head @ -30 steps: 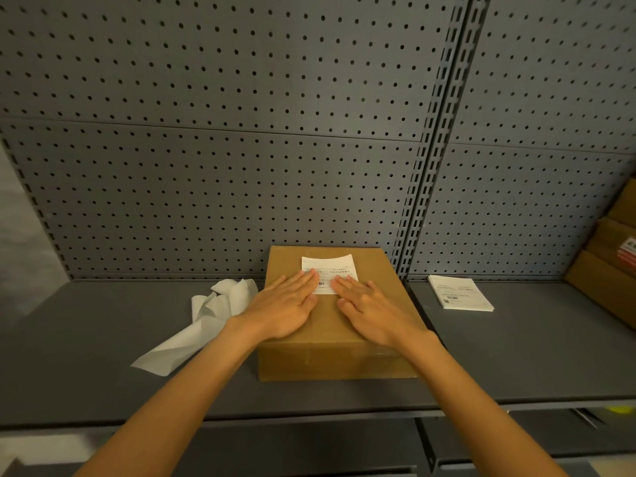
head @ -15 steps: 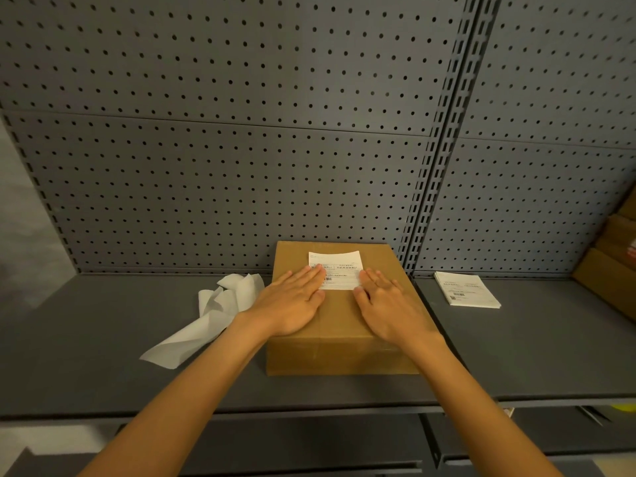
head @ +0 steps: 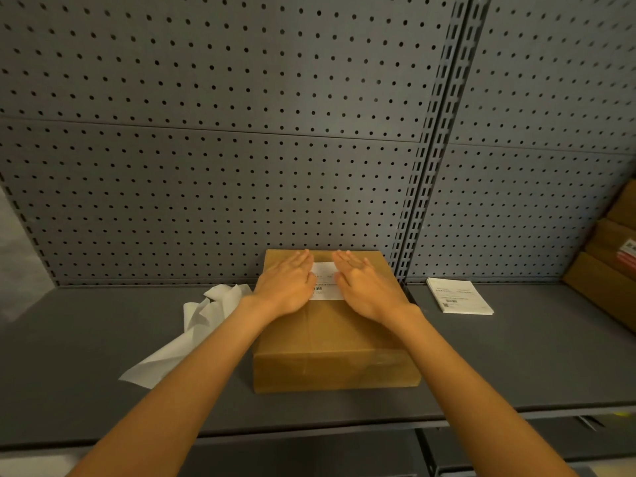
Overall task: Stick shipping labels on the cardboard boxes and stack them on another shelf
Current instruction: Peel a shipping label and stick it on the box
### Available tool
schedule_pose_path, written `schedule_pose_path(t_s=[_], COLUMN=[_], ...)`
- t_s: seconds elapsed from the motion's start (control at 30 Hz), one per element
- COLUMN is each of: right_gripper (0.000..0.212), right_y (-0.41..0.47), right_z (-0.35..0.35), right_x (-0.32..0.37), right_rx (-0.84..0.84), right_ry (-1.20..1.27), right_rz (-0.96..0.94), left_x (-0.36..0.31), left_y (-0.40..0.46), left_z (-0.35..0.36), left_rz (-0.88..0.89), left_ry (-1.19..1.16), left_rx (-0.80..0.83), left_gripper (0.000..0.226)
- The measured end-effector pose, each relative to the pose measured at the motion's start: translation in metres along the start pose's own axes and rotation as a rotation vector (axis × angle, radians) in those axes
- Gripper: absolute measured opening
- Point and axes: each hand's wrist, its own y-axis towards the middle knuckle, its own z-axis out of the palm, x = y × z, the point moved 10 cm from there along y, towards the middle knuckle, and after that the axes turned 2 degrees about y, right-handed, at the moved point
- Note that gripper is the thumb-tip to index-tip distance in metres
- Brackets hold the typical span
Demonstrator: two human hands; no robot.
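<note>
Two hands lie flat, fingers straight and together, on the top face of the cardboard box [head: 330,339], which sits on the grey shelf [head: 516,366] with its far edge against the perforated back panel [head: 241,184]. The left hand [head: 287,285] and the right hand [head: 366,289] cover the left and right portions of the white shipping label [head: 325,282]; only a narrow centre strip of the label shows between them. Compared with the frame half a second earlier, both hands have moved toward the far edge of the box, and their fingertips now reach almost to that edge; earlier they covered only the label's near corners. The box has not shifted on the shelf. Crumpled white backing paper [head: 192,335] lies left of the box, touching its left side. A stack of labels [head: 459,296] lies to the right, apart from the box. More cardboard boxes [head: 609,270] are stacked at the right edge.
</note>
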Motion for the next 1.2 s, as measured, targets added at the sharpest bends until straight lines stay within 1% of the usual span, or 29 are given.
schedule_pose_path(t_s=[0.1, 0.17, 0.27, 0.4, 0.7, 0.87, 0.93, 1.03, 1.13, 1.2], right_gripper=[0.051, 0.051, 0.052, 0.053, 0.055, 0.056, 0.056, 0.056, 0.056, 0.055], right_y=[0.012, 0.014, 0.013, 0.013, 0.005, 0.002, 0.001, 0.0, 0.0, 0.001], right_z=[0.021, 0.029, 0.029, 0.03, 0.022, 0.021, 0.022, 0.022, 0.022, 0.022], right_x=[-0.003, -0.008, -0.012, -0.02, -0.053, -0.059, -0.057, -0.057, -0.056, -0.056], right_rx=[0.107, 0.13, 0.103, 0.076, -0.032, -0.028, -0.025, -0.02, -0.015, -0.017], right_ry=[0.026, -0.007, -0.047, -0.043, -0.065, -0.047, -0.053, -0.061, -0.064, -0.063], right_rz=[-0.005, 0.007, 0.029, 0.088, 0.269, 0.269, 0.269, 0.28, 0.285, 0.286], left_x=[-0.001, 0.002, 0.006, 0.008, 0.017, 0.016, 0.014, -0.002, -0.02, -0.025], left_y=[0.006, 0.007, 0.008, 0.008, 0.006, 0.007, 0.009, 0.016, 0.024, 0.025], left_z=[0.015, 0.024, 0.029, 0.029, 0.027, 0.025, 0.021, 0.017, 0.023, 0.028], left_rz=[0.019, 0.02, 0.019, -0.007, -0.085, -0.087, -0.064, 0.026, 0.097, 0.114], left_ry=[0.013, 0.012, 0.014, 0.023, 0.014, 0.018, 0.053, 0.1, 0.075, 0.051], left_rx=[0.067, 0.096, 0.103, 0.084, 0.047, 0.044, 0.028, 0.02, 0.079, 0.126], left_gripper=[0.053, 0.053, 0.053, 0.054, 0.055, 0.055, 0.056, 0.056, 0.055, 0.054])
